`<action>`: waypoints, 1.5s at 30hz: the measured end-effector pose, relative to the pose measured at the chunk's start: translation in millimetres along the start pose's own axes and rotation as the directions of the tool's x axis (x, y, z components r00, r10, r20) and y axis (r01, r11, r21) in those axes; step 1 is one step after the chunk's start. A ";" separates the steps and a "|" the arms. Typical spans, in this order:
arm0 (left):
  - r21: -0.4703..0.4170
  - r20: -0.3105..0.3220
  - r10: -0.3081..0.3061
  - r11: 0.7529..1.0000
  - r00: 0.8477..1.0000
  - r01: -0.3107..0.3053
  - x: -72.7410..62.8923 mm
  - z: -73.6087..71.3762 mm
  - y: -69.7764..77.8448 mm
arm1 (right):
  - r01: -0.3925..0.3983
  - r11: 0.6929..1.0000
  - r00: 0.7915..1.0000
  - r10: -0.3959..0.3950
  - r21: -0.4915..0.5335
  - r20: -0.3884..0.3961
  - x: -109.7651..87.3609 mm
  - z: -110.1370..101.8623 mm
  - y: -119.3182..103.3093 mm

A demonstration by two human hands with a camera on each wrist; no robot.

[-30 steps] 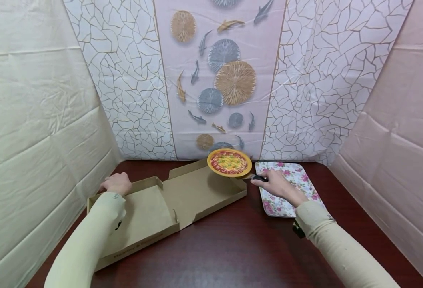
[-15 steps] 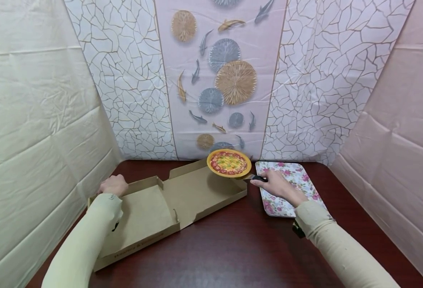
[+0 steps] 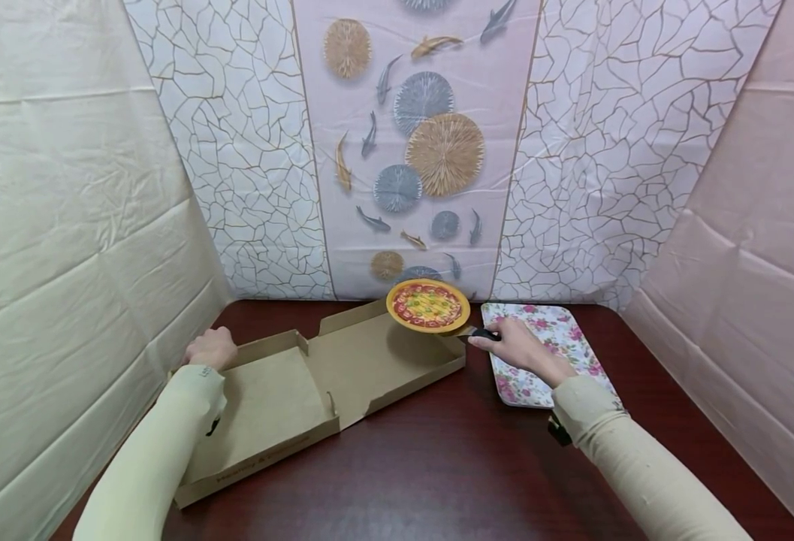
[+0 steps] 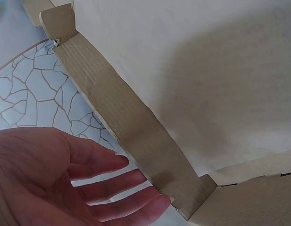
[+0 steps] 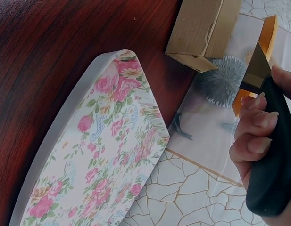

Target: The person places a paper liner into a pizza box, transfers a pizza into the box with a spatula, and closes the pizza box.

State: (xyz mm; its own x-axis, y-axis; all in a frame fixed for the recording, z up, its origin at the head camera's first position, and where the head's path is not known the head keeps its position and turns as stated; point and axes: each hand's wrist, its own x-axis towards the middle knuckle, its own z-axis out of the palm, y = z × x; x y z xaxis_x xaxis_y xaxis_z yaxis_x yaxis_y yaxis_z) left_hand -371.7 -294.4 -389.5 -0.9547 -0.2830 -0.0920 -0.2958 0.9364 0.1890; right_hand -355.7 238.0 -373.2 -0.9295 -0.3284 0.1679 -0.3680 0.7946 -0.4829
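Right hand [image 3: 520, 347] gripping server [image 5: 272, 155], pizza [image 3: 428, 306] showing its topping only in head view, left hand [image 3: 211, 349] at box [image 3: 363, 368], loose uncurled fingers [image 4: 119, 184] plain only from left wrist

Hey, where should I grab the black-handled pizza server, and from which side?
Best by the black handle, where the right hand holds it, probably coming from the right. The handle sticks out to the right of the pizza, while the metal blade runs under the pizza's edge, so the handle looks the freest part.
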 end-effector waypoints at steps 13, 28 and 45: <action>0.007 0.004 0.014 1.000 1.000 -0.014 -1.0 2.1 -4.2 | 0.018 1.000 1.000 -0.018 -0.002 -0.007 2.3 2.1 -6.3; 0.000 -0.009 0.027 1.000 1.000 -0.027 -2.4 2.1 -3.1 | -0.005 1.000 1.000 0.005 0.031 0.024 4.6 5.0 -10.7; 0.004 -0.008 0.024 1.000 1.000 -0.024 -3.1 1.9 -3.8 | -0.014 1.000 0.999 0.014 0.017 0.030 10.3 8.5 -18.3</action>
State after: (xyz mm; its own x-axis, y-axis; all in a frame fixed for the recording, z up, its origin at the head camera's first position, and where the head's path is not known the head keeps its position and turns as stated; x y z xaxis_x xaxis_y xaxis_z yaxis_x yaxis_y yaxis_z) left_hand -367.6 -296.7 -391.8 -0.9618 -0.2620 -0.0795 -0.2725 0.9437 0.1873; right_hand -358.4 215.7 -370.0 -0.9333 -0.3327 0.1352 -0.3542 0.7906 -0.4995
